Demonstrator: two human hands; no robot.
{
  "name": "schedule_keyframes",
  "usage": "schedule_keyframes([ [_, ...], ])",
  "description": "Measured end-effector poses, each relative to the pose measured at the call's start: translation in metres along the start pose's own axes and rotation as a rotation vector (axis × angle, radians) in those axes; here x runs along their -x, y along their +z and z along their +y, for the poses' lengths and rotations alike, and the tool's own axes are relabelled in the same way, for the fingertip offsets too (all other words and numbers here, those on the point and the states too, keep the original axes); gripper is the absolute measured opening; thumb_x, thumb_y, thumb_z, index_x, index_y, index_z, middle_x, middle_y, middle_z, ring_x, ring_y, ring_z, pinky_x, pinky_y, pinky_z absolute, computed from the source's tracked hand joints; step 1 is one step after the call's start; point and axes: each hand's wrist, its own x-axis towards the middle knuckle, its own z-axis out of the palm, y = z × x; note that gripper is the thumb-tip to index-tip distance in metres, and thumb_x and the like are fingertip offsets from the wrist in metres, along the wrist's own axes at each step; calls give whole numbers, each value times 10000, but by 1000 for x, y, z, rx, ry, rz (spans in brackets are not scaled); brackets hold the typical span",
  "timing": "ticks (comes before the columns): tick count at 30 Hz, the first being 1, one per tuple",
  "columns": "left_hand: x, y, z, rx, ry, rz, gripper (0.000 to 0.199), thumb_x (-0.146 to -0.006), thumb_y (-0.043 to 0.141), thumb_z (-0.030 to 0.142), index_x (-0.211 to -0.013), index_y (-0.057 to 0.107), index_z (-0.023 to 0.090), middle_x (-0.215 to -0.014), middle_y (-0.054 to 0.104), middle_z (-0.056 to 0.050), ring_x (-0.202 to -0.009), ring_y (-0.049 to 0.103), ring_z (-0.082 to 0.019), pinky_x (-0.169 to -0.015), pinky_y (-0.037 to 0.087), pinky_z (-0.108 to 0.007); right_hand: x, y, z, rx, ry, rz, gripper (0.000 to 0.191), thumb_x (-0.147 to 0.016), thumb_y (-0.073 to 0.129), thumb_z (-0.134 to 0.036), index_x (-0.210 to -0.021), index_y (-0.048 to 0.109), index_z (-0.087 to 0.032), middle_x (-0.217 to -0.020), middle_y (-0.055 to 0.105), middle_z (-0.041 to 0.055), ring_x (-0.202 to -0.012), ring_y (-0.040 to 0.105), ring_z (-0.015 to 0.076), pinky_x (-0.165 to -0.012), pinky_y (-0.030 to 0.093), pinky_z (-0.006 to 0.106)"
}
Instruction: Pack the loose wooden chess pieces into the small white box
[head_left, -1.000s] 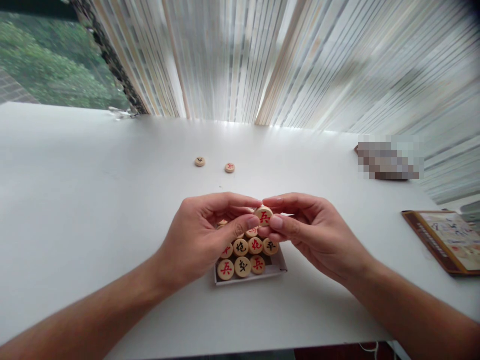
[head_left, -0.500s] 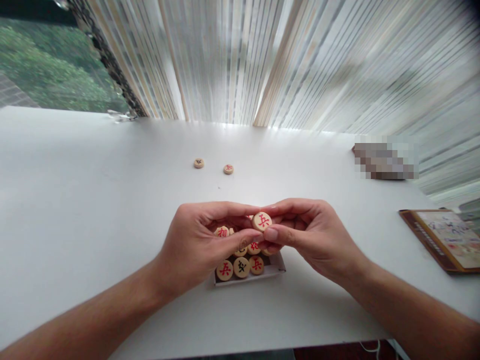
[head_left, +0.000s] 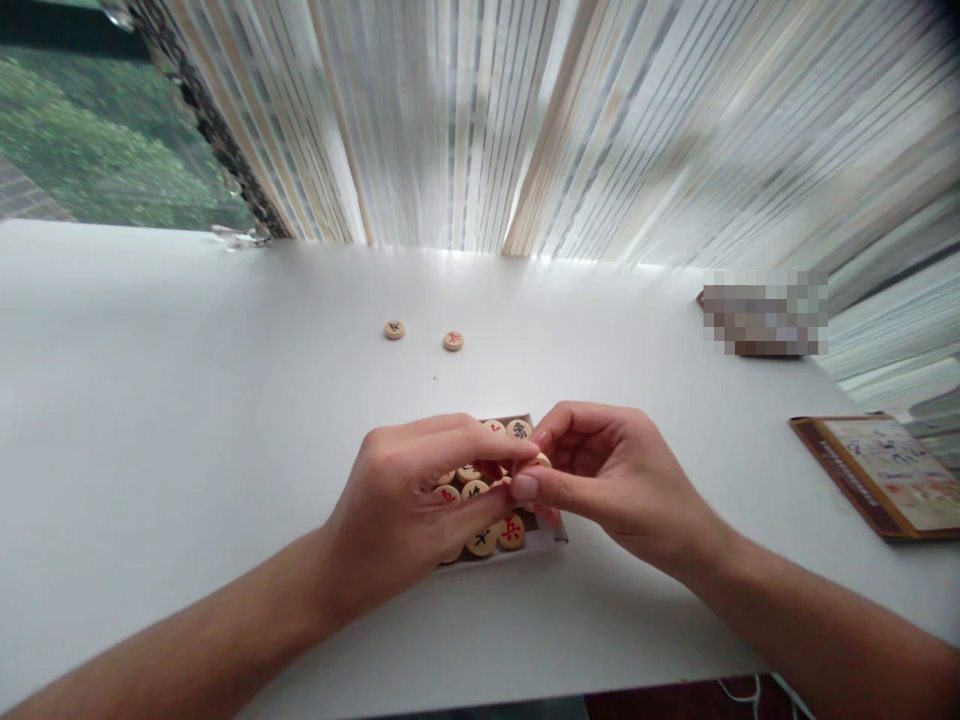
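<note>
A wooden xiangqi piece (head_left: pixel 541 461) is pinched between the fingertips of both hands, mostly covered by them. My left hand (head_left: pixel 412 490) grips it from the left with thumb and index finger. From the right, my right hand (head_left: pixel 622 465) closes on it the same way. Directly beneath is a shallow box (head_left: pixel 553 536) of round xiangqi pieces marked in red or black. A red-marked piece (head_left: pixel 511 531) and a black-marked piece (head_left: pixel 481 540) show along its near side, and another black one (head_left: pixel 518 430) at its far corner. My left hand hides the box's left part.
Farther back on the white table (head_left: pixel 187 420) lie a loose black-marked piece (head_left: pixel 394 329) and a red-marked piece (head_left: pixel 453 341). A brown-edged flat board or box (head_left: pixel 885 480) is at the right, with a blurred-out object (head_left: pixel 765 320) behind it. Striped curtains (head_left: pixel 442 120) hang along the far edge.
Both hands have lowered slightly with the piece, which has tipped so its red face is largely out of sight. More of the box's far side shows now.
</note>
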Motion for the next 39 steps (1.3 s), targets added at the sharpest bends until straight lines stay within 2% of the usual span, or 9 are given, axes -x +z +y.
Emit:
schedule_keyframes([
  [4, 0, 0, 1, 3, 3, -10, 233, -861, 842, 102, -1033, 810, 256, -907, 836, 15, -779, 780, -133, -765, 623, -229, 2, 0, -1, 54, 5, 25, 354, -589, 1059, -284, -733, 759, -165, -654, 744, 11, -539, 651, 120, -498, 550, 219],
  [10, 3, 1, -4, 111, -103, -6, 225, -865, 857, 132, -1053, 826, 250, -947, 847, 3, -841, 793, -151, -795, 620, -235, 1, -4, 0, 71, -37, -23, 309, -711, 1006, -353, -784, 772, -165, -670, 761, 25, -563, 678, 132, -538, 578, 231],
  [14, 3, 0, -6, 166, -154, 38, 234, -846, 875, 125, -1053, 846, 230, -974, 860, -7, -875, 809, -150, -808, 623, -212, 0, -5, 2, 2, -38, -61, 248, -741, 990, -290, -862, 811, -167, -718, 783, 28, -598, 701, 129, -575, 604, 226],
  [18, 4, -1, -4, 180, -171, 60, 267, -838, 881, 112, -1062, 854, 255, -995, 868, 24, -890, 816, -126, -830, 622, -177, 0, -4, 3, -93, 5, -80, 286, -664, 1021, -167, -858, 811, -175, -743, 793, 13, -605, 706, 107, -587, 606, 190],
  [22, 4, -1, -3, 104, -138, 29, 221, -868, 864, 140, -1055, 852, 256, -1014, 869, 30, -915, 818, -127, -849, 620, -179, 0, -1, 2, -103, 42, -61, 322, -598, 1043, -137, -797, 792, -165, -684, 769, 1, -570, 687, 105, -558, 593, 188],
  [26, 3, -1, -2, 0, -52, 19, 236, -884, 850, 140, -1091, 839, 253, -1030, 867, 20, -861, 810, -123, -827, 620, -191, 0, -2, 0, -38, 11, -31, 275, -633, 1035, -171, -770, 798, -147, -658, 757, 18, -552, 665, 105, -524, 558, 183],
  [34, 4, 0, -7, -7, 96, 42, 261, -861, 873, 144, -1097, 819, 243, -940, 853, -1, -789, 801, -149, -752, 626, -218, 5, -1, -1, -1, -52, -92, 205, -744, 978, -144, -922, 878, -168, -720, 796, 29, -576, 704, 86, -554, 589, 130],
  [39, 4, 1, -8, 8, 88, 48, 259, -865, 873, 147, -1099, 824, 248, -943, 852, 2, -778, 795, -148, -769, 632, -228, 7, -1, -4, 41, -85, -105, 208, -794, 942, -129, -979, 885, -205, -747, 807, 15, -609, 735, 88, -602, 620, 124],
])
